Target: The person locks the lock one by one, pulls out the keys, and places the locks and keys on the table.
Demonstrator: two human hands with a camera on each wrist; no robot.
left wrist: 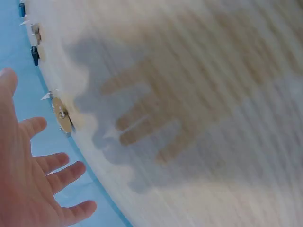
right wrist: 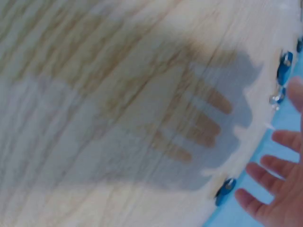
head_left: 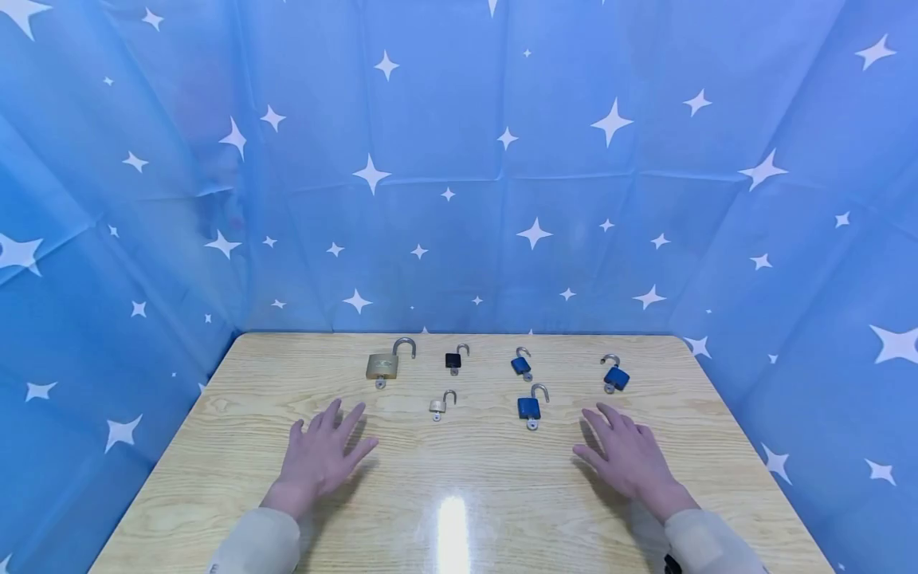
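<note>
Both hands hover over the wooden table with fingers spread, holding nothing. My left hand (head_left: 322, 454) is nearest the large brass padlock (head_left: 382, 366), which lies beyond its fingertips. In the left wrist view the palm of the left hand (left wrist: 28, 175) faces the table. My right hand (head_left: 631, 456) is just short of a blue padlock (head_left: 617, 378) at the right. Between the hands lie a small brass padlock (head_left: 437, 406), a black padlock (head_left: 453, 360) and two more blue padlocks, the nearer one (head_left: 528, 408) and the farther one (head_left: 520, 365). Every shackle stands open, with a key in each lock.
The pale wooden table (head_left: 502, 494) carries a bright light reflection near its front. Blue curtain (head_left: 445, 223) with white stars hangs behind the table's back edge and along both sides. Each hand casts a shadow on the wood.
</note>
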